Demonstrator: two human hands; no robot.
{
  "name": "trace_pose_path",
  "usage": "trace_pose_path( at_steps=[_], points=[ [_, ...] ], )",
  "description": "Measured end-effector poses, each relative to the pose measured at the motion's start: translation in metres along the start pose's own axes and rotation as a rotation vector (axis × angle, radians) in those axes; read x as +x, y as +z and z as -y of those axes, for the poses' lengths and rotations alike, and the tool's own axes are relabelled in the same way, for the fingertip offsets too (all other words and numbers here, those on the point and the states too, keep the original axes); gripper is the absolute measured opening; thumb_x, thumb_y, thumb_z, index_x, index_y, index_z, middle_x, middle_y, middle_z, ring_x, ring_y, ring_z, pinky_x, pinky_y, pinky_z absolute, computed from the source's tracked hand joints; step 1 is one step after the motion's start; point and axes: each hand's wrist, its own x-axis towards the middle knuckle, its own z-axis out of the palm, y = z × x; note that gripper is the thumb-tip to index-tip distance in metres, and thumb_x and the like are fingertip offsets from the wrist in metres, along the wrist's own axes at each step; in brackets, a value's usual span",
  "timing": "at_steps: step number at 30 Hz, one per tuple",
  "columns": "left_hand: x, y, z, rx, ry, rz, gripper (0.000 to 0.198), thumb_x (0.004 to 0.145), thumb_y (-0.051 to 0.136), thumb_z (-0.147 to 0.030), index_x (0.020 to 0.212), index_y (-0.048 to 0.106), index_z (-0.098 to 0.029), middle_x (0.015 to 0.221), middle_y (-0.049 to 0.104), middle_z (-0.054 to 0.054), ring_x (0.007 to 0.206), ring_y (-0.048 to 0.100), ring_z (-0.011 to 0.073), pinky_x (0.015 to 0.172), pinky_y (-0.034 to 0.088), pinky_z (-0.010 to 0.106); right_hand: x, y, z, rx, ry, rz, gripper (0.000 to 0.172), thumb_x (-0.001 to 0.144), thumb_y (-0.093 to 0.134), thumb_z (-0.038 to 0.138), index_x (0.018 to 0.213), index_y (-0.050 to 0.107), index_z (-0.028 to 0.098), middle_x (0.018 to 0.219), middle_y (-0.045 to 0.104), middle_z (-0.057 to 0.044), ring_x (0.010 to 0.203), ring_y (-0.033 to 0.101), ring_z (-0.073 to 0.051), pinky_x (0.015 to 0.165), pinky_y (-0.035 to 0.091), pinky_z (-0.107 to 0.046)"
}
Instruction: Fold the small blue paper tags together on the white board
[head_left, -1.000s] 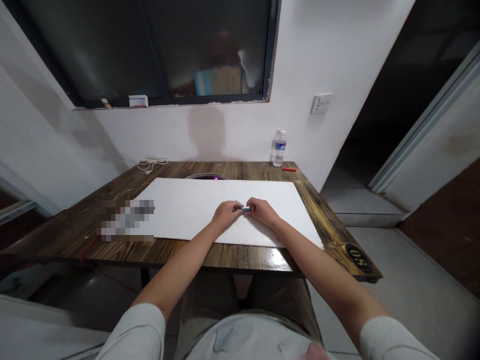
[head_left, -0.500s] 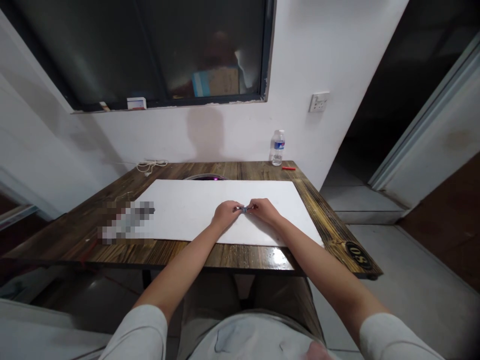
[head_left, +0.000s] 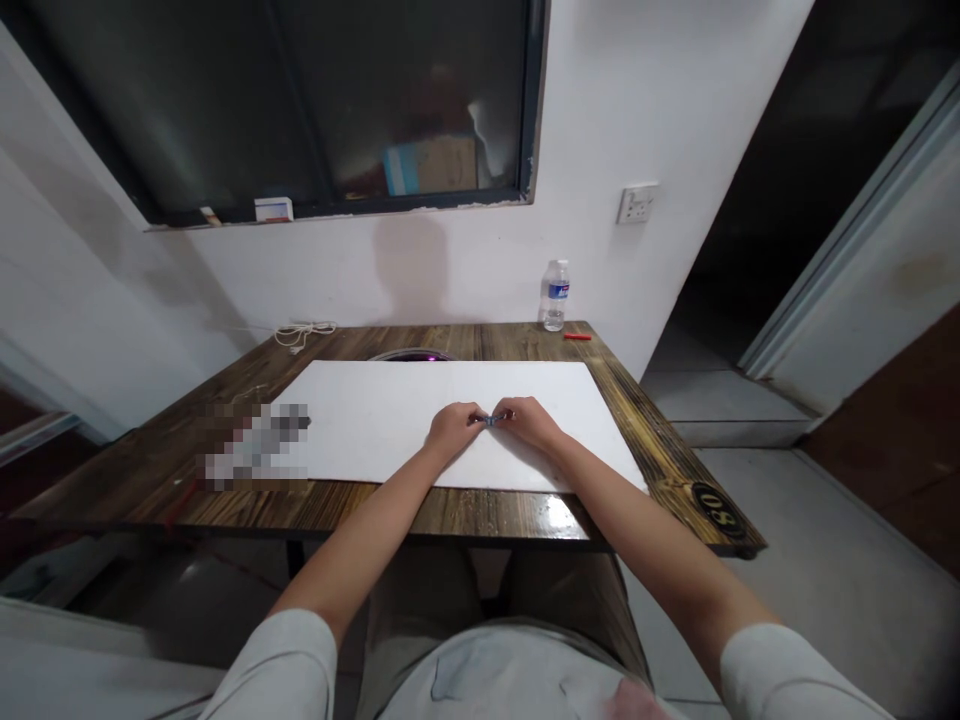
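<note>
Both hands meet over the right half of a white board (head_left: pixel 375 420) that lies on a dark wooden table. My left hand (head_left: pixel 454 425) pinches one end of a small blue-grey object (head_left: pixel 490 421). The other end is pinched by my right hand (head_left: pixel 527 420). Only a short middle part of this object shows between the fingertips, and it is too small to name. The fingers hide the rest of it.
A water bottle (head_left: pixel 555 296) and a red pen-like stick (head_left: pixel 577 337) are at the table's back right. A white cable (head_left: pixel 304 332) lies at the back left. Behind the board is a round dark-rimmed item (head_left: pixel 411 355). A pixelated patch covers something at left.
Both hands stay in almost the same place, still pinching the small object. Slightly more of its blue-grey middle seems to show. Nothing else has visibly moved.
</note>
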Motion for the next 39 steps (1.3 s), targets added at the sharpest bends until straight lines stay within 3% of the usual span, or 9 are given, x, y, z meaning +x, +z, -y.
trace_pose_path(
  at_steps=[6, 13, 18, 25, 32, 36, 39],
  points=[
    [0.000, 0.000, 0.002, -0.037, -0.066, -0.037, 0.021, 0.079, 0.069, -0.026, 0.098, 0.075, -0.024, 0.090, 0.074, 0.003, 0.083, 0.065, 0.0198, 0.073, 0.046, 0.029, 0.000, 0.000, 0.000, 0.102, 0.075, -0.033, 0.003, 0.068, 0.075, 0.020, 0.070, 0.072, 0.021, 0.068, 0.070, 0.001, 0.064, 0.058, -0.015, 0.062, 0.041, -0.026],
    [0.002, -0.002, 0.004, -0.006, -0.110, -0.046, 0.012, 0.079, 0.071, -0.031, 0.078, 0.079, -0.021, 0.079, 0.074, 0.006, 0.078, 0.065, 0.0215, 0.069, 0.044, 0.031, 0.001, 0.003, -0.006, 0.193, 0.182, -0.052, 0.011, 0.059, 0.079, 0.021, 0.061, 0.069, 0.019, 0.064, 0.070, 0.000, 0.061, 0.059, -0.015, 0.058, 0.040, -0.025],
    [0.002, 0.000, 0.006, -0.131, -0.109, -0.104, 0.007, 0.076, 0.073, -0.026, 0.075, 0.078, -0.021, 0.080, 0.075, 0.004, 0.078, 0.066, 0.0187, 0.071, 0.044, 0.028, 0.001, 0.003, -0.009, 0.204, 0.193, -0.037, 0.012, 0.058, 0.080, 0.021, 0.060, 0.068, 0.018, 0.063, 0.070, 0.001, 0.062, 0.059, -0.014, 0.057, 0.040, -0.023],
    [0.002, 0.002, 0.010, -0.155, -0.189, -0.038, 0.011, 0.075, 0.073, -0.031, 0.076, 0.077, -0.020, 0.078, 0.074, 0.002, 0.076, 0.065, 0.0180, 0.069, 0.045, 0.028, 0.001, 0.002, -0.005, 0.217, 0.169, -0.003, 0.022, 0.056, 0.082, 0.030, 0.057, 0.064, 0.018, 0.063, 0.070, -0.001, 0.060, 0.058, -0.014, 0.057, 0.039, -0.024],
    [0.005, 0.000, 0.005, -0.402, -0.243, -0.114, 0.041, 0.072, 0.075, -0.032, 0.110, 0.072, -0.016, 0.086, 0.073, 0.006, 0.078, 0.065, 0.0192, 0.074, 0.048, 0.031, 0.003, 0.002, 0.000, 0.558, 0.263, -0.121, 0.030, 0.054, 0.085, 0.037, 0.060, 0.063, 0.018, 0.063, 0.067, -0.003, 0.060, 0.057, -0.016, 0.058, 0.041, -0.029],
    [0.005, -0.001, 0.001, -0.545, -0.250, -0.044, 0.038, 0.070, 0.076, -0.040, 0.099, 0.074, -0.015, 0.084, 0.072, 0.006, 0.075, 0.063, 0.0193, 0.071, 0.047, 0.031, 0.002, 0.002, 0.005, 0.760, 0.320, -0.191, 0.035, 0.052, 0.089, 0.038, 0.060, 0.061, 0.019, 0.061, 0.064, -0.002, 0.058, 0.057, -0.015, 0.057, 0.043, -0.030],
    [0.004, -0.002, -0.003, -0.626, -0.223, 0.010, 0.035, 0.068, 0.076, -0.047, 0.084, 0.075, -0.015, 0.077, 0.070, 0.004, 0.070, 0.060, 0.0177, 0.068, 0.044, 0.030, 0.000, 0.004, 0.008, 0.848, 0.323, -0.127, 0.034, 0.054, 0.089, 0.038, 0.067, 0.065, 0.019, 0.065, 0.067, -0.002, 0.060, 0.060, -0.016, 0.060, 0.046, -0.031]
  ],
)
